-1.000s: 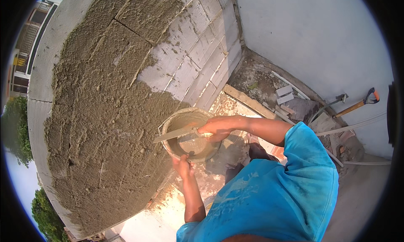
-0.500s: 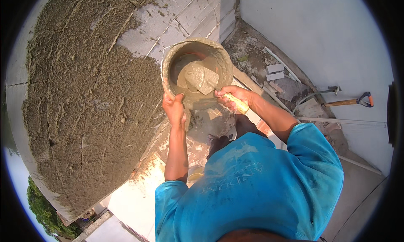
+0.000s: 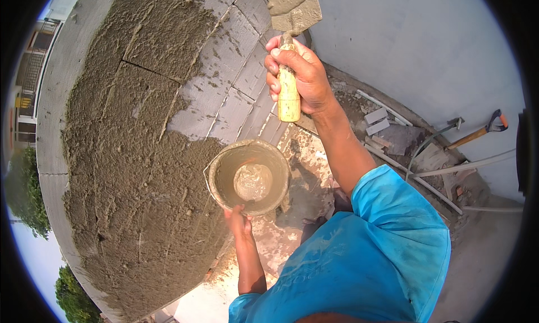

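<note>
My right hand (image 3: 300, 76) is wrapped round the yellow wooden handle of a trowel (image 3: 296, 13), raised high near the top of the view. Wet grey mortar coats its blade, which the upper edge partly cuts off. Lower down, my left hand (image 3: 240, 221) grips the near rim of a mortar-caked bucket (image 3: 223, 196). Some wet mortar (image 3: 252, 181) lies at the bucket's bottom. Left of both hands stands a block wall (image 3: 193, 116), largely covered with rough mortar (image 3: 123, 194); bare grey blocks show toward its upper right.
A smooth pale wall (image 3: 410, 48) closes off the right side. Along its foot lie rubble, white block pieces (image 3: 377, 121), long pipes (image 3: 438, 195) and a tool with a wooden shaft and D-shaped handle (image 3: 471, 136). Trees (image 3: 76, 298) show beyond the block wall.
My right hand has lifted the trowel out of the bucket and up to the top of the view. The bucket, in my left hand, now sits lower in view.
</note>
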Available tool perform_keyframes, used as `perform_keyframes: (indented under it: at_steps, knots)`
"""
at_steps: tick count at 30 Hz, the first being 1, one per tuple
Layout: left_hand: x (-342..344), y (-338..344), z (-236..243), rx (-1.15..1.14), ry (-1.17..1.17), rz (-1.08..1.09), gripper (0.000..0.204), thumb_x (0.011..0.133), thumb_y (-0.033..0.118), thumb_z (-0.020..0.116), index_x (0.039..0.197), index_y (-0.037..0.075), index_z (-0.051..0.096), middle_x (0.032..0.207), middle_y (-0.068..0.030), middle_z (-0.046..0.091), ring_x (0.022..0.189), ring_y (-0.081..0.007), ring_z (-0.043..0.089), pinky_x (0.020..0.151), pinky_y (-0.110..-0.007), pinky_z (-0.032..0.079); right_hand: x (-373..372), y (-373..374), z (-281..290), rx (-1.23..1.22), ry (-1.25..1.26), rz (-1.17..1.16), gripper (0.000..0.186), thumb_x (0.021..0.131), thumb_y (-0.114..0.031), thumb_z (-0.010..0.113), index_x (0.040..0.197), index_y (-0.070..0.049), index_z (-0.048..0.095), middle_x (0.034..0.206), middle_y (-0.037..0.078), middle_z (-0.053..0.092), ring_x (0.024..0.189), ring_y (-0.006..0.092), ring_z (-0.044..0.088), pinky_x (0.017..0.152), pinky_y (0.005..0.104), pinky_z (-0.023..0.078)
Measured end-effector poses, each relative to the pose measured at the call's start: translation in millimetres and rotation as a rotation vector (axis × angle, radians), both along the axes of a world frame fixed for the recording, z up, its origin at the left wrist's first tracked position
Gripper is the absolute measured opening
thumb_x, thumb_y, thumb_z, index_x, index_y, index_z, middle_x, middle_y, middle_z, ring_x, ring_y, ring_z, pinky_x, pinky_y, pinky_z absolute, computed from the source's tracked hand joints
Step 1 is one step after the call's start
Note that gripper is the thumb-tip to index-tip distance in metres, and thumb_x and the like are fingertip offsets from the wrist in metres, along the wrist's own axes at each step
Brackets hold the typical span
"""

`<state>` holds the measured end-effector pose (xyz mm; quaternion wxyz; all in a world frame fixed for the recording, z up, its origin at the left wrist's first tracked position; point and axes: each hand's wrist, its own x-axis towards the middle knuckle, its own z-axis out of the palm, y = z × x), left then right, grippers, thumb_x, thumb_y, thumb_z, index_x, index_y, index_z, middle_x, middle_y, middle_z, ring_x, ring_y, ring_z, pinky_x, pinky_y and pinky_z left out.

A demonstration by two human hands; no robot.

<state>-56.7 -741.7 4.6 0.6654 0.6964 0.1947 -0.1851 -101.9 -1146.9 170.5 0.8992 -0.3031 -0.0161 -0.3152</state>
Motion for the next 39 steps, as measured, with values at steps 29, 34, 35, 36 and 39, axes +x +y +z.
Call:
perform_keyframes:
  at_steps: [29, 34, 35, 36, 39]
  knots:
    - [13, -118, -9, 0.148, -0.492, -0.319, 0.032, 0.08, -0.003, 0.06, 0.112, -0.002, 0.065, 0.089, 0.0012, 0.063, 0.072, -0.0067, 0.052, 0.064, -0.024, 0.043, -16, 79, -186, -1.949, 0.989, 0.447, 0.032, 0.077, -0.009, 0.07, 0.106, 0.002, 0.069, 0.096, 0.019, 0.075, 0.09, 0.0339, 0.074, 0.071, 0.044, 0.059]
    - [2, -137, -1, 0.246, -0.509, -0.384, 0.04, 0.08, -0.006, 0.058, 0.12, -0.004, 0.063, 0.099, -0.0017, 0.067, 0.081, -0.0088, 0.058, 0.072, -0.025, 0.047, -26, 61, -207, -1.713, 1.059, 0.512, 0.037, 0.084, -0.018, 0.06, 0.112, 0.007, 0.065, 0.099, 0.026, 0.072, 0.095, 0.0384, 0.072, 0.075, 0.0449, 0.058]
    - [1, -134, -8, 0.295, -0.498, -0.391, 0.043, 0.08, -0.007, 0.058, 0.123, -0.004, 0.063, 0.106, -0.0041, 0.069, 0.086, -0.0098, 0.061, 0.076, -0.025, 0.049, -31, 58, -199, -1.642, 1.039, 0.547, 0.039, 0.085, -0.02, 0.059, 0.112, 0.008, 0.064, 0.099, 0.027, 0.072, 0.095, 0.0391, 0.072, 0.075, 0.0447, 0.058]
    - [2, -133, -15, 0.296, -0.542, -0.394, 0.047, 0.081, -0.008, 0.057, 0.128, -0.003, 0.062, 0.118, -0.0075, 0.066, 0.098, -0.0119, 0.061, 0.083, -0.026, 0.048, -35, 52, -194, -1.525, 1.018, 0.474, 0.045, 0.088, -0.026, 0.056, 0.113, 0.01, 0.063, 0.1, 0.03, 0.07, 0.084, 0.0393, 0.072, 0.075, 0.0433, 0.057]
    - [-4, -147, -16, 0.287, -0.766, -0.432, 0.047, 0.083, -0.008, 0.057, 0.129, -0.003, 0.06, 0.129, -0.0102, 0.062, 0.11, -0.0134, 0.06, 0.091, -0.026, 0.047, -40, 32, -204, -1.084, 1.186, 0.643, 0.043, 0.088, -0.028, 0.058, 0.111, 0.008, 0.063, 0.09, 0.022, 0.07, 0.065, 0.0323, 0.07, 0.062, 0.0431, 0.057]
